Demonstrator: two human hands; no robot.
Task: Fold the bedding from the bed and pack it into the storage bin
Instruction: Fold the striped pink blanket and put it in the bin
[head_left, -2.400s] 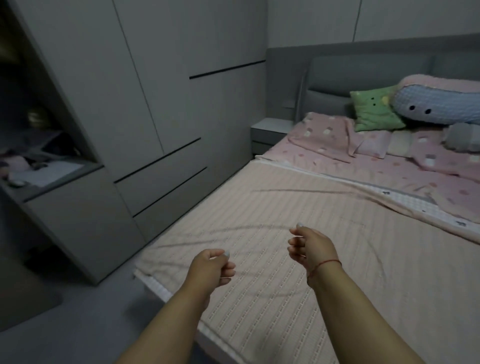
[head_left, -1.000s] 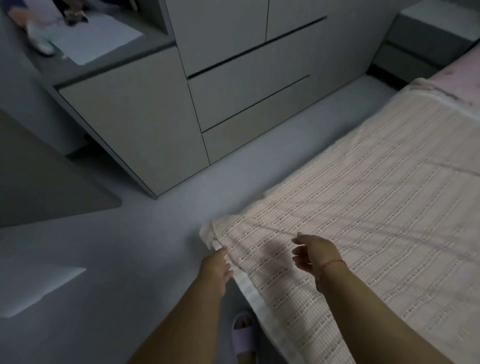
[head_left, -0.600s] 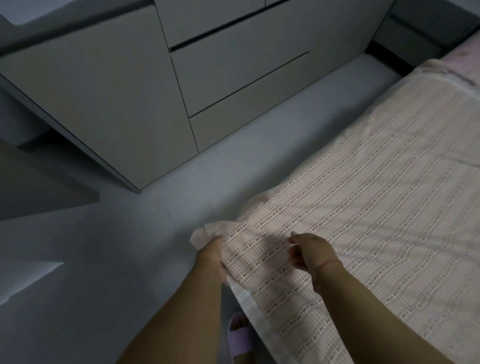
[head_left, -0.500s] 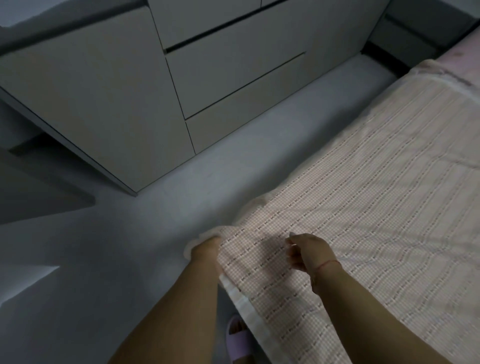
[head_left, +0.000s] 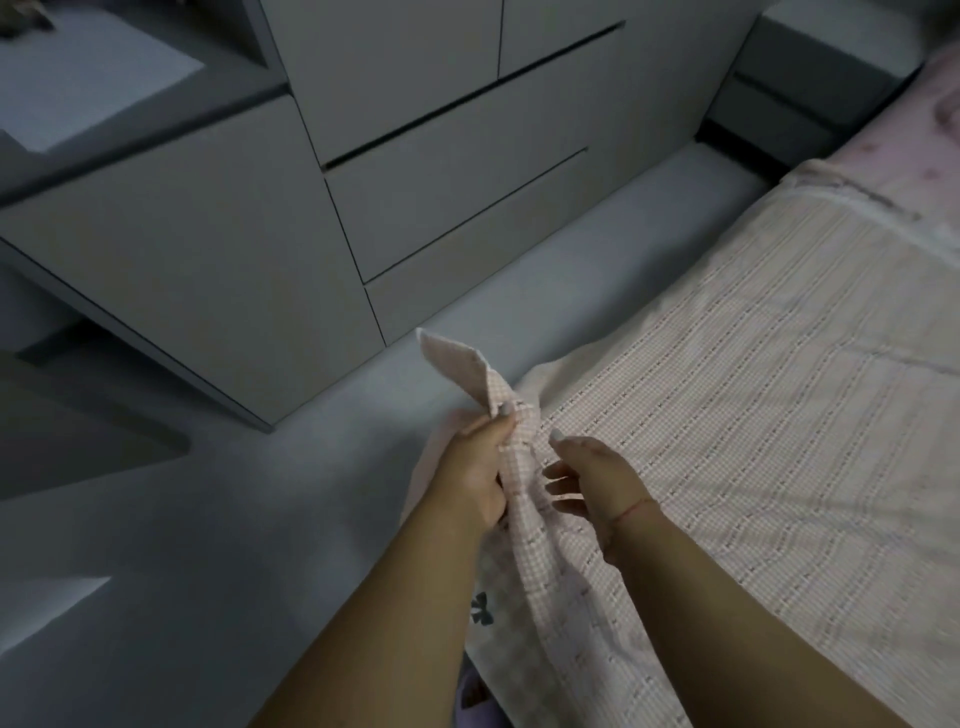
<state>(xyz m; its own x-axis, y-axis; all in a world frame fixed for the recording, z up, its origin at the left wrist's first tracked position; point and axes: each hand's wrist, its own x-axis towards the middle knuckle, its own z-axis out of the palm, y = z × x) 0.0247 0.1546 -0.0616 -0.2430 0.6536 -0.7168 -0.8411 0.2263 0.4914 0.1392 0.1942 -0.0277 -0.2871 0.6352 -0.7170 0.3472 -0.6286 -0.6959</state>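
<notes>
Here left hand (head_left: 480, 470) clamped on lifted blanket (head_left: 753, 415) corner; right hand (head_left: 592, 480) beside it, fingers loosely apart, holding nothing.

Dim, even light falls on a pale grey floor (head_left: 218, 525) running between the bed and a wall of flat grey cabinets (head_left: 426, 130) with handleless drawers (head_left: 457, 202). At upper left a desk (head_left: 104, 88) carries a white sheet. A grey nightstand (head_left: 810, 88) stands in the far right corner.
</notes>
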